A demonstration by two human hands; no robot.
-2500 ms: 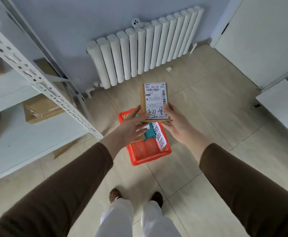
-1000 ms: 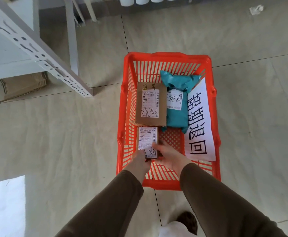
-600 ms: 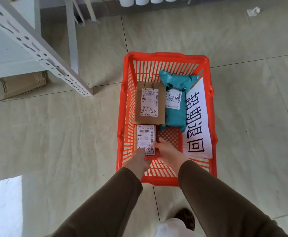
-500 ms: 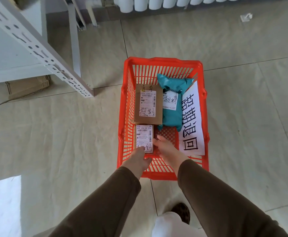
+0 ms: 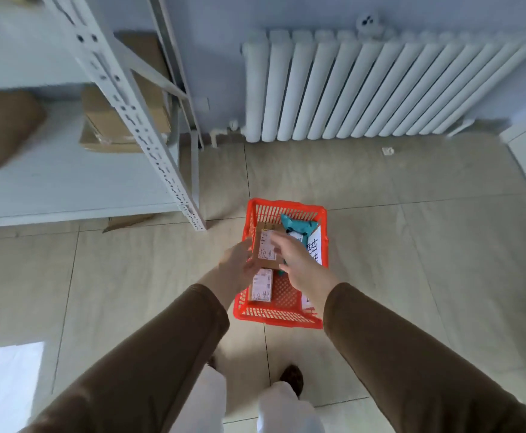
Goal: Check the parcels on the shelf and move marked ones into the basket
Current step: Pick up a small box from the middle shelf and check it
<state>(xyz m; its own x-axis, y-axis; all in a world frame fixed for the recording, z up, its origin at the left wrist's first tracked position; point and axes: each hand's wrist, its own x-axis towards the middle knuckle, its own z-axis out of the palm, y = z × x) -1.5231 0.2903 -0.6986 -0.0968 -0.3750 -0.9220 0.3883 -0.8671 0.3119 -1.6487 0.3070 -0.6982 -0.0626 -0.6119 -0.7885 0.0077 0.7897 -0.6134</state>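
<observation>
Head view: both hands have lifted clear of the basket (image 5: 282, 318); the left hand (image 5: 236, 263) and right hand (image 5: 296, 263) now hover above it, fingers loose and holding nothing; the small parcel (image 5: 261, 288) they gripped earlier lies at the basket's near left corner, just below the larger box (image 5: 266, 250); the teal bag (image 5: 296, 227) sits at the far right corner.

I can read very little here. A white paper sign (image 5: 314, 249) on the right side of the orange basket (image 5: 282, 321) shows part of large black handwritten characters, mostly hidden by my right hand (image 5: 297, 262). The shipping labels on the brown box (image 5: 266, 249) and the near small parcel (image 5: 261, 288) carry print and marker strokes too blurred to read.
</observation>
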